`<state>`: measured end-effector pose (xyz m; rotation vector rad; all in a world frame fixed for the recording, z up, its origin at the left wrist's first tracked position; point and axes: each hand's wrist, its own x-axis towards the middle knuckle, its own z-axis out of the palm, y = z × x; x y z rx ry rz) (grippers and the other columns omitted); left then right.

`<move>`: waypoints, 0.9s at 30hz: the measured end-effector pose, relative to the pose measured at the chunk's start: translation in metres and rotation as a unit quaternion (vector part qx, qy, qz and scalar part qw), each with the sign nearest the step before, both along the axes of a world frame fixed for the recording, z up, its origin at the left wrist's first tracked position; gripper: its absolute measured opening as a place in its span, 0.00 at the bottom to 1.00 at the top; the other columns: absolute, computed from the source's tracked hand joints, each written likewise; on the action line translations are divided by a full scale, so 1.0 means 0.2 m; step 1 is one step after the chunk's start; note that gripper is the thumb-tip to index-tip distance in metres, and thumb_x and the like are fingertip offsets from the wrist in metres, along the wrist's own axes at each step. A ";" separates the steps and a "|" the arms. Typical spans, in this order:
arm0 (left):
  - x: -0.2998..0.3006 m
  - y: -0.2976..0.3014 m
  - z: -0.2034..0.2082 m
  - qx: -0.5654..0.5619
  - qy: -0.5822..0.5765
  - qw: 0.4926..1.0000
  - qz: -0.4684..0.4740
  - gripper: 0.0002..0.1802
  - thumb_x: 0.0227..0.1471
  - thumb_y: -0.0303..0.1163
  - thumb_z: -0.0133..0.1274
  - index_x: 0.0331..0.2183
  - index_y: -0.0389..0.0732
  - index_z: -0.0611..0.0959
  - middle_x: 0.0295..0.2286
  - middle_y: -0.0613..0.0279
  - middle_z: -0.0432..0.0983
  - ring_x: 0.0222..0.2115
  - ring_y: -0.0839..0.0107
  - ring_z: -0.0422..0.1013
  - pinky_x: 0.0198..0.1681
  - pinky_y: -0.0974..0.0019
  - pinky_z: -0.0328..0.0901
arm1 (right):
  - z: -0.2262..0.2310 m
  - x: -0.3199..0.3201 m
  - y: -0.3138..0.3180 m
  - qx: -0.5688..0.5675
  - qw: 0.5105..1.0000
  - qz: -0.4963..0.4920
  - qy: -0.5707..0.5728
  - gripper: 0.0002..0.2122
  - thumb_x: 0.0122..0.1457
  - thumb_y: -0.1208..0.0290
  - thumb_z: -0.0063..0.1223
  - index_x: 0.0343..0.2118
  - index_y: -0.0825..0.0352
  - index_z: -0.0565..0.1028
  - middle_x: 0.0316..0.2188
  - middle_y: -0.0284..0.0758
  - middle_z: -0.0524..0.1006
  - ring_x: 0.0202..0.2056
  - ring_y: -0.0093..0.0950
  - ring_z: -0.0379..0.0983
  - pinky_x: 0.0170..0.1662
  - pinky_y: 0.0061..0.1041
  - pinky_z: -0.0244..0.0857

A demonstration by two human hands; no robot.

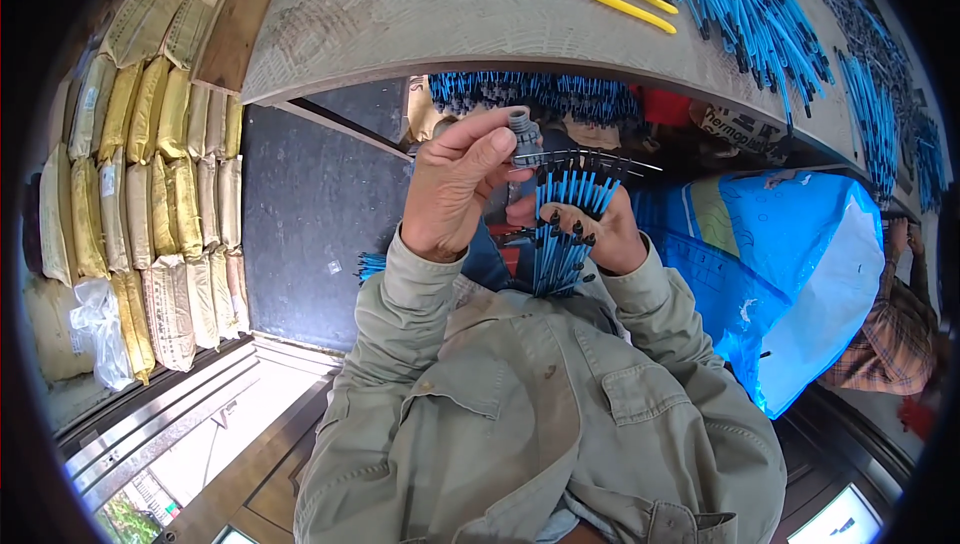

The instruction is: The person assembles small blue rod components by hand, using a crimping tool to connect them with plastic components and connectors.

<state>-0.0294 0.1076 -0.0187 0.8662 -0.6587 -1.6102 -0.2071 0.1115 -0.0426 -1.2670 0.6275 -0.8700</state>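
Observation:
My left hand [452, 184] pinches a grey ribbed plastic fitting [523, 136] between thumb and fingers, in front of my chest. Close beside it, my right hand [622, 231] is closed round a fanned bunch of thin blue sticks [578, 190] with black ends. Thin metal rods [640, 166] run crosswise by the black tops of this bunch and reach toward the fitting. Whether the rods pass into the fitting is too small to tell. More blue sticks with black tips [560, 259] stand just below my right hand, against my jacket.
Yellow-handled pliers [632, 4] lie on the worn table [400, 19] ahead, with a big heap of blue sticks [745, 19] to their right. A blue plastic sack [700, 274] stands at my right. Stacked bags [150, 174] line the left. Another person's plaid sleeve [885, 339] shows far right.

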 end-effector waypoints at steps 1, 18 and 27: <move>0.01 -0.01 0.00 -0.004 0.008 1.000 -0.001 0.17 0.52 0.31 0.50 0.44 0.34 0.73 0.35 0.55 0.75 0.31 0.73 0.74 0.32 0.75 0.72 | 0.00 0.00 0.00 -0.001 1.000 0.004 -0.001 0.10 0.56 0.81 0.39 0.38 0.76 0.71 0.31 0.41 0.77 0.33 0.27 0.75 0.35 0.23 0.69; -0.06 -0.03 -0.05 -0.064 0.026 0.998 -0.002 0.19 0.51 0.27 0.51 0.46 0.32 0.71 0.37 0.55 0.74 0.38 0.71 0.71 0.40 0.71 0.68 | 0.02 -0.01 -0.02 0.090 0.994 -0.025 -0.053 0.08 0.56 0.79 0.44 0.38 0.74 0.72 0.29 0.35 0.76 0.30 0.21 0.72 0.35 0.18 0.66; -0.11 0.03 -0.06 -0.144 -0.145 0.977 0.064 0.24 0.46 0.18 0.52 0.47 0.30 0.70 0.41 0.52 0.72 0.41 0.70 0.69 0.44 0.70 0.64 | -0.02 0.00 -0.04 0.035 0.998 -0.057 -0.019 0.03 0.54 0.81 0.46 0.29 0.72 0.72 0.24 0.30 0.74 0.25 0.16 0.68 0.29 0.15 0.62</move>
